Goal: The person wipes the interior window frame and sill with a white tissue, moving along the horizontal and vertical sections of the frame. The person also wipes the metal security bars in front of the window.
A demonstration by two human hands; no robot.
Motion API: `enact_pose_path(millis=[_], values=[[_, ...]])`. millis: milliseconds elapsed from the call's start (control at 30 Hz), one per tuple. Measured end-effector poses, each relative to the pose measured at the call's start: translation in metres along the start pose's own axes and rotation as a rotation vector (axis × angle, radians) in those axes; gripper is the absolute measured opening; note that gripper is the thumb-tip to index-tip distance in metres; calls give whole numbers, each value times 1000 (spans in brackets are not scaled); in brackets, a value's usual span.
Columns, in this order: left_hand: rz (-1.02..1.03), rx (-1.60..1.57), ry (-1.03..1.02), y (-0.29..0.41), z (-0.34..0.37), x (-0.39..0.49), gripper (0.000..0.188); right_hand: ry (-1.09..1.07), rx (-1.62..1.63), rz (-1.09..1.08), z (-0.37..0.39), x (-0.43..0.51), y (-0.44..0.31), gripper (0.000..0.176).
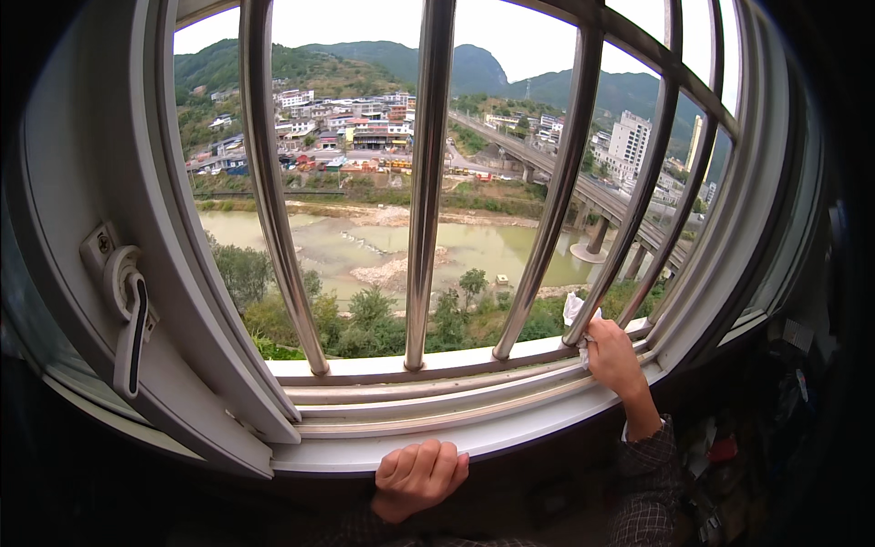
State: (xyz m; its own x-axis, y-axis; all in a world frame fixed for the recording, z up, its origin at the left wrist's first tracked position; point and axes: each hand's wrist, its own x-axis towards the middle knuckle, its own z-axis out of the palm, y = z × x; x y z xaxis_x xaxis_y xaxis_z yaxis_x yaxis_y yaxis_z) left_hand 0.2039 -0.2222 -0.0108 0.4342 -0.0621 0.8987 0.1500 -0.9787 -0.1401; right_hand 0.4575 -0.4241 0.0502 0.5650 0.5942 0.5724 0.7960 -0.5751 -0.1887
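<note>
My right hand (615,355) holds a crumpled white tissue or cloth (573,309) against the lower end of a metal window bar (632,212), at the right of the opening. Part of the white piece shows beyond the bar, and a bit hangs under my fingers. My left hand (420,478) rests with curled fingers on the inner edge of the white window frame (492,437), near the bottom centre. Its palm is hidden, and I see nothing held in it. Other upright metal bars (425,205) stand between the hands and to the left, above the sliding tracks of the sill.
At the left, a window sash (198,383) with a lever handle (131,328) stands at an angle. A horizontal rail (642,34) crosses the bars at upper right. Dark, unclear items lie below at the right. Outside are a river, a bridge and buildings.
</note>
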Motion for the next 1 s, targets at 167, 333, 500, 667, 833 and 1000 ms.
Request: enact_pose_path(millis=[167, 333, 500, 667, 833, 1000], values=[[17, -37, 27, 1, 2, 1, 17, -27, -432, 70, -1, -2, 30, 25], [-5, -37, 22, 4, 4, 1, 16, 11, -299, 67, -3, -6, 24, 29], [-22, -12, 31, 4, 5, 1, 18, -25, 11, -28, -14, -9, -9, 33], [-27, -11, 19, 3, 2, 1, 19, -31, -43, -24, -12, -9, 2, 32], [-44, -100, 2, 6, 1, 3, 14, -38, -343, 107, -6, -7, 30, 27], [-93, -100, 0, 9, 1, 4, 13, -32, -181, 6, -2, -6, 0, 21]])
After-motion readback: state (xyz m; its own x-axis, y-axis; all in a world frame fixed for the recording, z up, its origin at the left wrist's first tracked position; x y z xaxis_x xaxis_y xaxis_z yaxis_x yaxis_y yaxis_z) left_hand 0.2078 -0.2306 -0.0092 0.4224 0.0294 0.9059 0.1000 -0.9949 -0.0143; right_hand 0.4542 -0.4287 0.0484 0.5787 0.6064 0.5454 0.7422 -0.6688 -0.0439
